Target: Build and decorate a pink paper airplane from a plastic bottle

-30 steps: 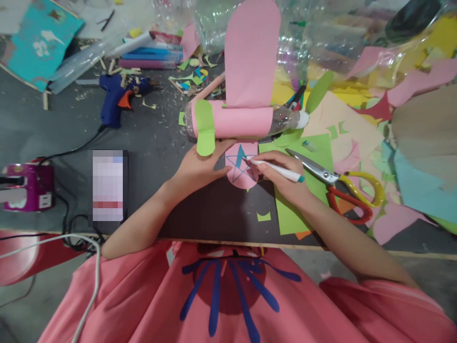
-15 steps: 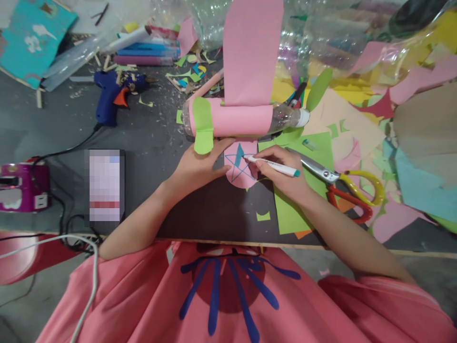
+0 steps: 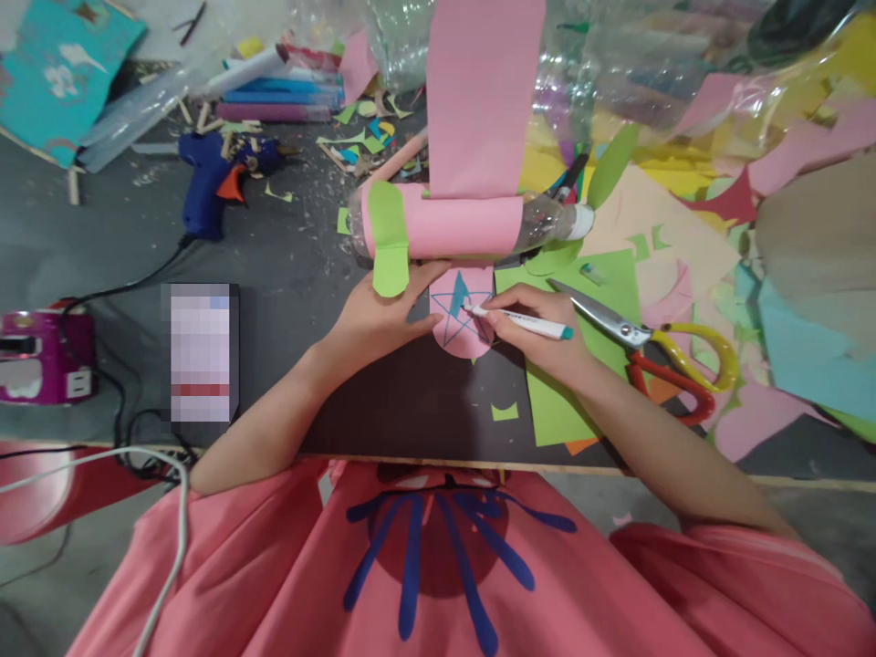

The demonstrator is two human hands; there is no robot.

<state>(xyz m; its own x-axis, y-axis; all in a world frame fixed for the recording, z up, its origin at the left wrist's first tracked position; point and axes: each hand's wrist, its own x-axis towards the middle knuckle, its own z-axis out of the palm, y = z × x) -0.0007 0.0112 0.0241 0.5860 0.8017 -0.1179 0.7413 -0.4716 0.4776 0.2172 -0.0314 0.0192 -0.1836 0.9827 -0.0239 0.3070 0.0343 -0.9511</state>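
Note:
A white felt-tip marker (image 3: 537,323) with a teal end is pinched in my right hand (image 3: 540,315). Its tip rests on a pink paper piece with a rounded lower end (image 3: 465,345), where a blue star outline is drawn and partly coloured in. My left hand (image 3: 383,310) lies flat with thumb and fingers spread, its thumb and fingertips at the left edge of that piece. Just above lies a plastic bottle wrapped in pink paper (image 3: 465,224), with a white cap, green paper strips and a tall pink paper panel (image 3: 483,100).
Scissors with yellow and red handles (image 3: 626,330) lie on green paper (image 3: 561,401) at right, among many paper scraps. A blue glue gun (image 3: 205,178) and a phone-like device with a blurred screen (image 3: 201,351) are at left. Several markers (image 3: 284,96) lie behind.
The marker tip has moved slightly down on the star, and more blue fills its upper part. My left hand stays in place.

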